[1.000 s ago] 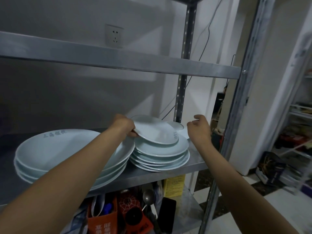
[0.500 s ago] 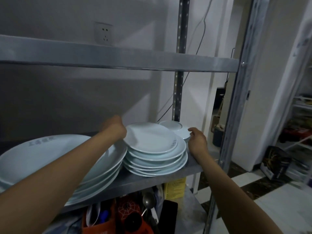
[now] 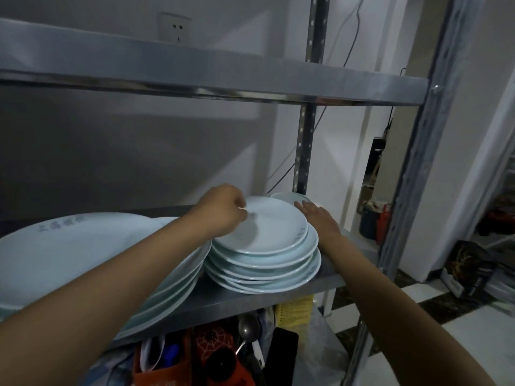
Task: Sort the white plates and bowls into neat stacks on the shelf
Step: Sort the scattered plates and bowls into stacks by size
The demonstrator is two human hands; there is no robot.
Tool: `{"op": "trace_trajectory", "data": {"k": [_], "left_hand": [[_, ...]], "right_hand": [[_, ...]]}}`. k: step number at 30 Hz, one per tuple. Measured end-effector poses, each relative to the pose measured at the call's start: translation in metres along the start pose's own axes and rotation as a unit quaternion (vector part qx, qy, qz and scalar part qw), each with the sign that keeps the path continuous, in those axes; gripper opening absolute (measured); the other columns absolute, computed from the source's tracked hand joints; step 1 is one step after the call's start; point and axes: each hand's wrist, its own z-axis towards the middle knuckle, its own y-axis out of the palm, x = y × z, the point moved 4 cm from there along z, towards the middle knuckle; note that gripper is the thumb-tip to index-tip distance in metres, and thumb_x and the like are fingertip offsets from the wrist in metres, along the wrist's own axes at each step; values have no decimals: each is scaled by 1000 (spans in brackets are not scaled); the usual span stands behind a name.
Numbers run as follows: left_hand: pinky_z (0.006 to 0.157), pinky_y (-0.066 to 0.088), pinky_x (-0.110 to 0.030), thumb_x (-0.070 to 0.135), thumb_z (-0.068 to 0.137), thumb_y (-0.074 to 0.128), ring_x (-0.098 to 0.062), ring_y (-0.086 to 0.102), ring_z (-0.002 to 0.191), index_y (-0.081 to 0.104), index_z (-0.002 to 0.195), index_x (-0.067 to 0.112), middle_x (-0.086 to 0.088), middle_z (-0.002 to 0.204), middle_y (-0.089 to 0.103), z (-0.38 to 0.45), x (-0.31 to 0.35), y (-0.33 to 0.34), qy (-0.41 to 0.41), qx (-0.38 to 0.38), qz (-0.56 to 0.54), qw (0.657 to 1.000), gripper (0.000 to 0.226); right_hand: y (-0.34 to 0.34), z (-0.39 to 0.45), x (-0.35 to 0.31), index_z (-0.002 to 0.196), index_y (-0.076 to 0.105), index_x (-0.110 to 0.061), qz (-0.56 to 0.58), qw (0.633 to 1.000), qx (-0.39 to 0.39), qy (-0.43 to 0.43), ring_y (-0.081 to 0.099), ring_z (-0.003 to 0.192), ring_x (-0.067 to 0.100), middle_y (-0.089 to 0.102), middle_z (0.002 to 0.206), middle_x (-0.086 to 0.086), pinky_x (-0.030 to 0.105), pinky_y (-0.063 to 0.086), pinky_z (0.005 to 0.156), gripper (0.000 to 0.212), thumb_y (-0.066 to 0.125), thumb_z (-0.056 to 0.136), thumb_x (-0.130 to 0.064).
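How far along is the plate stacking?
Mostly done: the large white plates sit stacked on the steel shelf. In hand: left hand and right hand square the smaller white plate stack. Left: the small white bowl behind.

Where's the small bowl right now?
The small bowl sits at the shelf's back right corner, behind the smaller plate stack, beside the rear upright post, just beyond the right hand.

Blue-grey characters run along the far rim of my big top plate (image 3: 83, 246), too blurred for me to read. The yellow printed card (image 3: 295, 312) below is illegible too.
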Motion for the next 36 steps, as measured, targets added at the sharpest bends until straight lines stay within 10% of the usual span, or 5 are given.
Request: {"op": "trace_trajectory", "data": {"k": [7, 22, 36], "left_hand": [[73, 49, -27, 36, 87, 62, -19, 62, 89, 73, 94, 19, 1, 97, 69, -24, 19, 33, 61, -125, 62, 988, 21], [74, 43, -28, 41, 87, 60, -19, 58, 92, 70, 94, 18, 0, 99, 65, -22, 18, 35, 81, -156, 124, 977, 26], [85, 46, -31, 42, 90, 58, -18, 58, 99, 68, 102, 14, 0, 108, 65, -31, 14, 37, 53, -151, 64, 985, 31]], "right_hand": [[4, 5, 0, 126, 45, -13, -43, 999, 3, -22, 49, 120, 29, 52, 126, 9, 43, 46, 87, 44, 50, 90, -40], [-4, 9, 22, 128, 45, -1, -158, 981, 114, -4, 65, 89, 33, 61, 113, 15, 37, 50, 64, 50, 63, 81, -8], [-81, -26, 6, 106, 56, 2, 57, 943, 317, 86, 62, 66, 36, 66, 79, 21, 32, 40, 55, 23, 48, 84, 6]]}}
